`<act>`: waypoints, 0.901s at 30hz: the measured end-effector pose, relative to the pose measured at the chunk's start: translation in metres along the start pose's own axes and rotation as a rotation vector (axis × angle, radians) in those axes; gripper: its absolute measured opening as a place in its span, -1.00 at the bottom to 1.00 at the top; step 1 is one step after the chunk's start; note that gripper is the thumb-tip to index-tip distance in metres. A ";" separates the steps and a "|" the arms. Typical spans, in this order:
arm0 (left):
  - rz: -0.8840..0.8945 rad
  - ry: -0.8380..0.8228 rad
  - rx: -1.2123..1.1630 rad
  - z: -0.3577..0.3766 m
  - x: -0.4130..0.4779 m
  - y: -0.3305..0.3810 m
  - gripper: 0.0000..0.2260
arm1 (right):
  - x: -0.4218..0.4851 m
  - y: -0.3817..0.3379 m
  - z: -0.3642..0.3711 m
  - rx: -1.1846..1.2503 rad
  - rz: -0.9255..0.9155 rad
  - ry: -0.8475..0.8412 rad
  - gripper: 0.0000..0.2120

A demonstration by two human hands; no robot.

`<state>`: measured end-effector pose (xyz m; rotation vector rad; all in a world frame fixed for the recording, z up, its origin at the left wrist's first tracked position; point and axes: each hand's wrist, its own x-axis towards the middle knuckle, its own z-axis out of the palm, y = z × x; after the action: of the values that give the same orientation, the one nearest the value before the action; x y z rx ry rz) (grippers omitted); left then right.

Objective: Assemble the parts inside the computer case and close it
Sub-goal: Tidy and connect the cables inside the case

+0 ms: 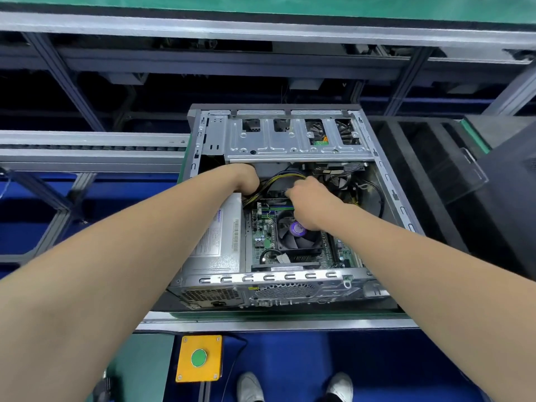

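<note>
Yellow button box (199, 358), green button on top, hangs below table (290, 324) near edge. Computer case (269, 277) lies on side on table, close to near edge, open face up, side panel off. Power supply (220, 242) in case's near-left corner; CPU fan (298, 233) just right of it. Right hand (307, 198) above fan's far side, grip clamped on end of yellow-black cable bundle (278, 179). Left hand (246, 181) at power supply's far end, touching bundle, fingers hidden; grip cannot tell. Drive cage (290, 134) spans case's far end.
</note>
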<state>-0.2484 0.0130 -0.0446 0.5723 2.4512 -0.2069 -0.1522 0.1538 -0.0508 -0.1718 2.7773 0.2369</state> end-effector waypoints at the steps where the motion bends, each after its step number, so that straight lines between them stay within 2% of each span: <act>1: 0.004 -0.002 -0.049 0.000 -0.001 0.001 -0.64 | 0.001 0.000 0.001 -0.021 -0.002 -0.006 -0.54; 4: -0.052 0.042 -0.187 -0.003 -0.008 0.002 -0.69 | -0.003 0.005 0.006 -0.047 -0.016 -0.002 -0.46; 7: -0.016 0.017 -0.289 -0.002 -0.004 -0.002 -0.74 | -0.004 0.008 0.009 -0.011 -0.018 -0.021 -0.39; 10: 0.034 -0.045 -0.467 -0.005 -0.008 -0.001 -0.76 | -0.004 0.006 0.012 0.014 -0.011 -0.050 -0.41; 12: 0.025 -0.052 -0.476 -0.005 -0.010 -0.001 -0.65 | -0.009 0.004 0.011 0.078 -0.004 -0.082 -0.42; 16: 0.003 -0.075 -0.516 -0.003 -0.003 0.001 -0.81 | -0.031 0.013 0.009 0.213 -0.048 -0.148 -0.37; 19: -0.014 -0.039 -0.498 -0.002 -0.002 0.004 -0.79 | -0.053 0.027 0.006 0.399 -0.065 -0.150 -0.42; 22: -0.004 0.045 -0.372 -0.005 -0.004 0.006 -0.75 | -0.071 0.038 0.006 0.798 0.092 -0.028 -0.52; 24: 0.016 -0.004 -0.290 -0.006 -0.006 0.008 -0.73 | -0.079 0.037 0.007 1.131 0.262 0.077 -0.58; 27: 0.046 -0.013 -0.218 -0.007 -0.007 0.010 -0.77 | -0.083 0.038 0.013 1.329 0.537 0.205 -0.60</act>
<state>-0.2431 0.0214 -0.0346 0.5287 2.4054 0.0744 -0.0763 0.2007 -0.0284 0.8896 2.4771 -1.5057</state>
